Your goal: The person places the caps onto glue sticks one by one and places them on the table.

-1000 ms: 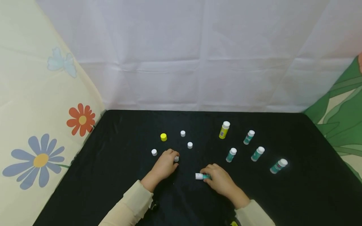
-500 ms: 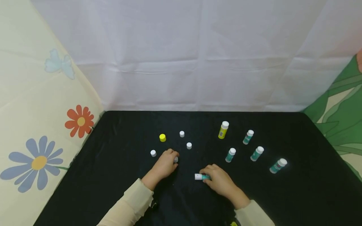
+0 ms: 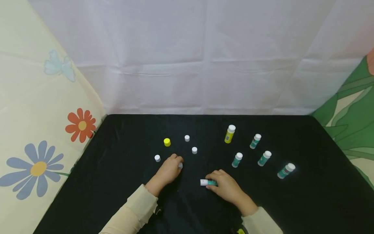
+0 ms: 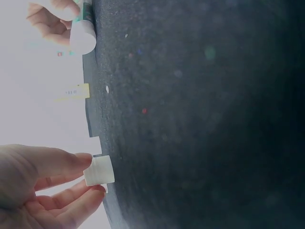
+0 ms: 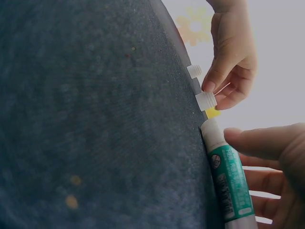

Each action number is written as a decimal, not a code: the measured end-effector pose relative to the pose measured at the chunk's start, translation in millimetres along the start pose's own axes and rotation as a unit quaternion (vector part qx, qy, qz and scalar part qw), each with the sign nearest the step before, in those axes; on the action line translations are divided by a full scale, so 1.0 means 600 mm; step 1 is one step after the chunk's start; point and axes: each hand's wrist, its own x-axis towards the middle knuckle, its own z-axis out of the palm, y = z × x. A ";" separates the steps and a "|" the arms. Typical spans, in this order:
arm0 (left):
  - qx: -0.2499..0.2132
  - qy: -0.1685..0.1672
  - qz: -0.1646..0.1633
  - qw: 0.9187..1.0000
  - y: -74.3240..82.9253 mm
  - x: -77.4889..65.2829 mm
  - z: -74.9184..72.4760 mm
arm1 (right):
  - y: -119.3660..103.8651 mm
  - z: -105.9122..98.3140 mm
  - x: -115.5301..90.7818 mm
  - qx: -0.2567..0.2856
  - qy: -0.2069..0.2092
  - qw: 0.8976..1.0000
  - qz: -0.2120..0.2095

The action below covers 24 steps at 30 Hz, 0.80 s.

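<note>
My left hand (image 3: pixel 167 169) pinches a small white cap (image 4: pixel 100 171) between thumb and fingertips, close to the black tabletop. In the head view most of that cap is hidden behind the fingers. To its right, my right hand (image 3: pixel 225 186) holds a green and white glue stick (image 5: pixel 230 181) that lies on its side, its white end pointing left toward the other hand. The thumb presses near the white end, as the right wrist view shows, while the fingers sit along the far side. A gap of bare cloth separates the cap from the glue stick.
Several loose white caps, including one (image 3: pixel 194 150), and a yellow cap (image 3: pixel 167 142) lie around and beyond the left hand. At the right stand several green glue sticks with white tops, such as one (image 3: pixel 264 158), and a larger yellow glue stick (image 3: pixel 230 134).
The whole scene shifts slightly left in the head view. Both hands keep their holds and their places on the table.
</note>
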 end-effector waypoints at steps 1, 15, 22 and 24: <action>0.000 -0.001 -0.002 1.000 0.000 0.000 0.000 | 0.000 0.000 0.000 0.002 0.003 1.000 -0.001; -0.002 -0.015 -0.016 1.000 -0.002 -0.001 -0.001 | -0.005 -0.011 0.003 0.021 -0.001 0.998 0.061; -0.006 -0.027 -0.030 0.999 0.001 -0.002 -0.003 | -0.006 -0.016 0.001 0.039 0.000 0.993 0.115; -0.007 -0.028 -0.032 0.999 0.002 -0.002 -0.004 | -0.005 -0.017 0.000 0.038 0.002 0.992 0.124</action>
